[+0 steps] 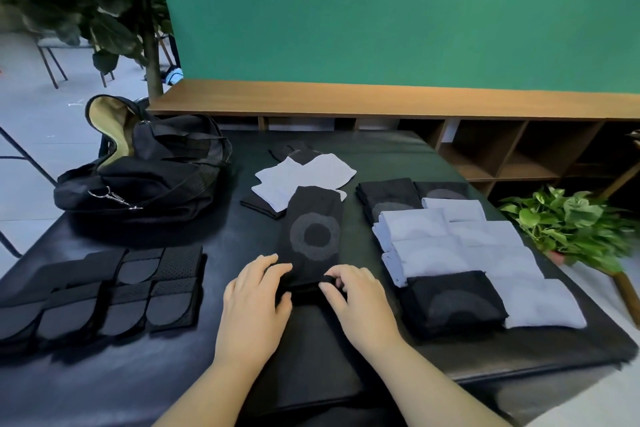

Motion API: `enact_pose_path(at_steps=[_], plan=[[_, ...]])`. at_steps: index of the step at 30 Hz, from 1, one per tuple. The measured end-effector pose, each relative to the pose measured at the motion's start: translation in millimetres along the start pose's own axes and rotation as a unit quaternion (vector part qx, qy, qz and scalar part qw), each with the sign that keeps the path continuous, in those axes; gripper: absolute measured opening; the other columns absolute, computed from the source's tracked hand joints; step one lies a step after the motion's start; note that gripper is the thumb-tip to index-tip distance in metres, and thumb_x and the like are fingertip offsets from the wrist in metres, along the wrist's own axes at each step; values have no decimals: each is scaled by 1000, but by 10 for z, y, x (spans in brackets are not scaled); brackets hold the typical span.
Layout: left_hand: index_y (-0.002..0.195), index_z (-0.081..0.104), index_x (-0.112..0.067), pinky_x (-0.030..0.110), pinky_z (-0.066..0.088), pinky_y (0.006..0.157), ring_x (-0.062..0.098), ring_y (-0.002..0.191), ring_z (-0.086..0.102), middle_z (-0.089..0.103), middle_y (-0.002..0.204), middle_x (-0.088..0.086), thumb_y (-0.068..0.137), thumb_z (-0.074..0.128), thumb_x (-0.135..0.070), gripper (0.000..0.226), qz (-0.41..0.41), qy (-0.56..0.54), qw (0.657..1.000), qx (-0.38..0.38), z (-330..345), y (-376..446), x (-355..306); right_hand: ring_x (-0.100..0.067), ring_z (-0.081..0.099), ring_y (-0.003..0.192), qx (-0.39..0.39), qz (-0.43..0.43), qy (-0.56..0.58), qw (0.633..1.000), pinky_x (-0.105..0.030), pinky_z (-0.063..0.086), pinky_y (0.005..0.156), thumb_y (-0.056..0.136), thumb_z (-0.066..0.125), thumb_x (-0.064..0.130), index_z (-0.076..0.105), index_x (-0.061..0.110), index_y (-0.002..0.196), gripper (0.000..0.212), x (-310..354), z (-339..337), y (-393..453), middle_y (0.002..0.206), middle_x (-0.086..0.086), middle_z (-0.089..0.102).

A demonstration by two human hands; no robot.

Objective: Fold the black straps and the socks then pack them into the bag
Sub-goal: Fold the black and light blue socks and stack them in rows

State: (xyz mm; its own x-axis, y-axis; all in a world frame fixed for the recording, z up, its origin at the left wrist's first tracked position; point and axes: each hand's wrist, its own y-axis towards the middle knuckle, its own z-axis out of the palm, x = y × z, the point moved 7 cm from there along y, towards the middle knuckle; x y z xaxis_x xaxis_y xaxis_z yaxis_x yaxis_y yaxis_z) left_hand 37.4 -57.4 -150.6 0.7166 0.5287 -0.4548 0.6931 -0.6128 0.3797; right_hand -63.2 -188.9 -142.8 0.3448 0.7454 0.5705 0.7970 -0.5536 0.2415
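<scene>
A black sock with a grey ring pattern (313, 236) lies lengthwise on the dark table (221, 229), its near end rolled up. My left hand (258, 291) and my right hand (356, 295) both grip that rolled near end. Folded black straps (138, 291) sit in rows at the left. Folded white and black socks (460, 253) are stacked in rows at the right. Several unfolded white and black socks (301, 177) lie behind the sock I hold. The black bag (145, 173) stands open at the far left of the table, showing a tan lining.
A wooden shelf unit (485, 135) runs behind the table below a green wall. A leafy potted plant (571, 225) stands beside the table's right edge. A tall plant and chair legs are at the far left.
</scene>
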Motion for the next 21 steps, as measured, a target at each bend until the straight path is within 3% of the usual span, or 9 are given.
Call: enact_pose_path(at_steps=[6,8,10,12,14,16,19,21], plan=[[97,68,-34,29,27,100,0,130,35,55,120,-22,81,71,-31,17,38,-33,998,27,-25,-169,-28,8,28,118,-4,-25,4,1000,-16,26,101,93,55,38,62,24,107,21,-5,-66,-207,123,25,39],[94,68,-37,26,21,101,-9,129,29,52,117,-29,82,65,-43,14,55,-44,997,29,-47,-246,-39,9,29,123,10,-36,5,999,-18,25,105,94,54,38,61,24,110,23,-16,-62,-269,128,23,46],[90,68,-39,21,17,102,-12,128,28,51,113,-33,79,53,-54,24,72,-53,996,22,-88,-317,-41,1,38,126,25,-30,18,999,-15,26,100,93,54,41,62,24,113,27,-33,-72,-332,125,17,55],[85,68,-40,17,14,104,-14,127,28,52,110,-34,77,49,-59,28,79,-70,994,22,-123,-373,-47,-4,47,116,37,-27,26,999,-12,28,92,88,51,53,64,24,109,38,-33,-86,-394,112,16,60],[79,68,-41,17,14,105,-15,126,29,55,108,-34,77,48,-61,29,80,-90,992,35,-138,-417,-65,-1,50,106,38,-42,34,998,-14,33,90,79,38,65,66,25,100,54,-7,-108,-454,97,25,58],[72,68,-39,21,19,104,-15,124,31,57,105,-34,79,44,-62,34,80,-112,989,50,-146,-434,-89,3,49,100,33,-41,51,997,-17,37,87,79,32,64,66,27,91,52,-5,-130,-487,86,29,56],[70,71,-38,26,24,106,-13,125,33,56,108,-35,81,41,-60,39,54,-155,984,62,-172,-395,-91,2,48,100,6,-12,87,996,-15,37,84,86,29,55,65,26,90,47,-26,-183,-470,89,26,59],[82,70,-40,28,27,108,-12,127,33,54,116,-35,85,50,-52,24,23,-192,979,60,-203,-352,-101,7,43,110,-2,9,80,997,-16,35,94,93,41,46,61,31,106,29,-36,-188,-433,105,31,53]])
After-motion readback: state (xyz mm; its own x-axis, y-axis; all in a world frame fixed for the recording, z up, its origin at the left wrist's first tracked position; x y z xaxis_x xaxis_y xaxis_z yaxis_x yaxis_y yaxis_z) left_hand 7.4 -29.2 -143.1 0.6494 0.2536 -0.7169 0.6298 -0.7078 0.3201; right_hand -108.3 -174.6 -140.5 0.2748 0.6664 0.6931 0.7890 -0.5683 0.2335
